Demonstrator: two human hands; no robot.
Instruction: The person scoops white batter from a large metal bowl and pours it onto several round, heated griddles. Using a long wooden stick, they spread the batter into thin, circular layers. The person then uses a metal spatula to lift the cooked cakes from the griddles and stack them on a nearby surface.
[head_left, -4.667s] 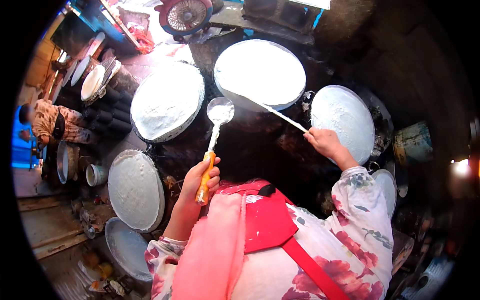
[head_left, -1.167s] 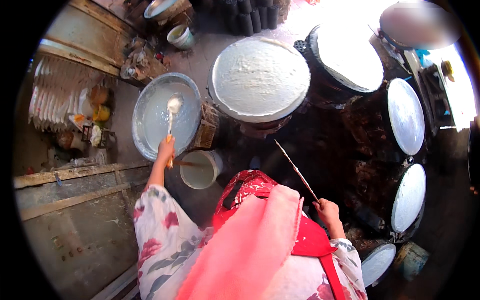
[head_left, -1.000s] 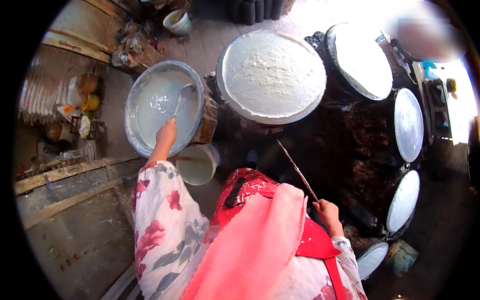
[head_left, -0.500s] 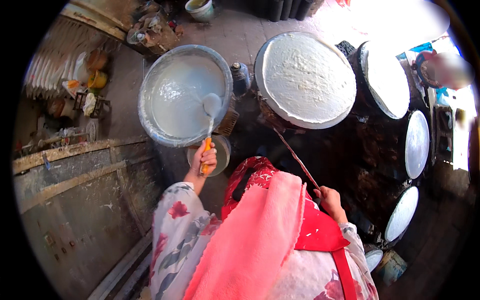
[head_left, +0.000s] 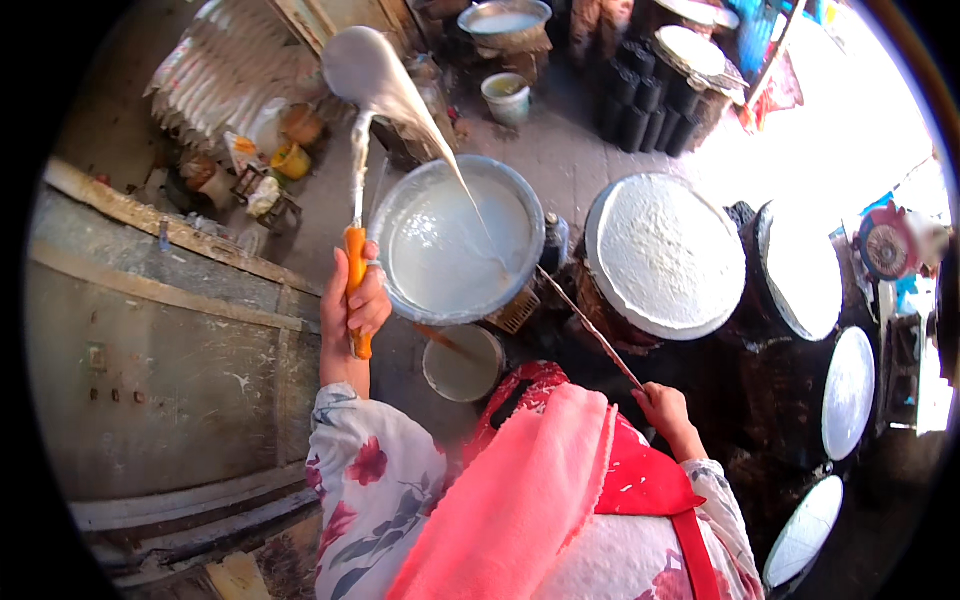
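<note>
Two bare hands are at work just across from me. The left hand (head_left: 352, 310) is wrapped snugly around the orange grip of a long-handled metal ladle (head_left: 359, 195), raised with its coated bowl well above the fist. A rope of creamy white batter (head_left: 415, 115) slides off the bowl, thinning to a thread toward the wide, round, grey-blue basin (head_left: 537, 228) of pale liquid.

The right hand, (head_left: 665, 410) lower and across the body, has its fingers folded on the near end of a long, thin, brownish-white stick (head_left: 592, 331); whether the far tip touches the basin I cannot tell.

The ladle looks stiff and, loaded, probably top-heavy; the orange grip is the place to hold it, as its smeared shank would likely be slippery. The batter seems soft and runny. The stick looks light, perhaps easily snapped, best pinched at its end. Right of the basin sits a round, white-coated pan (head_left: 668, 255).
</note>
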